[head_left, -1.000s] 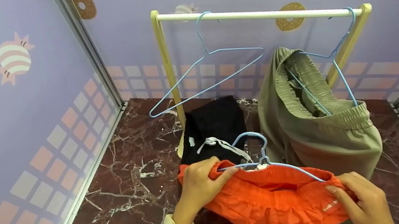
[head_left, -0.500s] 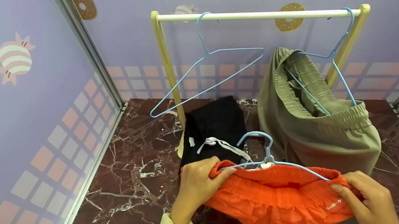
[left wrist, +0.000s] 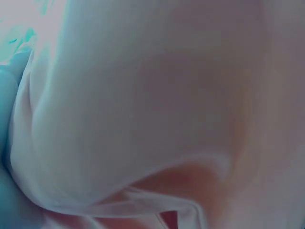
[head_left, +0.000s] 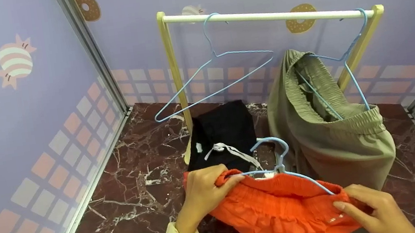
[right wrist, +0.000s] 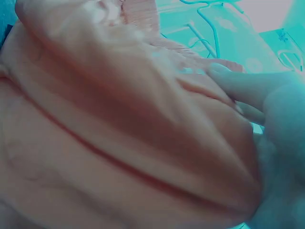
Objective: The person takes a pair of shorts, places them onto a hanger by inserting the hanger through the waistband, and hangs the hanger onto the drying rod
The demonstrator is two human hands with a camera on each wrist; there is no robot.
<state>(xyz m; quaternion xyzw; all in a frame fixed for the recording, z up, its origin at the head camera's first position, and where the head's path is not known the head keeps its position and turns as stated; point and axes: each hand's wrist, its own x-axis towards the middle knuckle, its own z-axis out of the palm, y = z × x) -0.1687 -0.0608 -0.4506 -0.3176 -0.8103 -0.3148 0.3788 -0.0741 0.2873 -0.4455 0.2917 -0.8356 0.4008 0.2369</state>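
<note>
Place: you are in a small play-like booth set up for hanging clothes.
Walls: purple walls with donut and candy pictures.
Floor: dark red marble top.
Clue: a little clothes rack with blue hangers.

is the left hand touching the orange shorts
Touching. The head view shows the left hand with its fingers curled over the waistband of the orange shorts, gripping the cloth at its left end.

Crinkled matt orange cloth shorts on thin blue coated-wire hanger; glossy veined marble-look floor; smooth painted rack rail.
</note>
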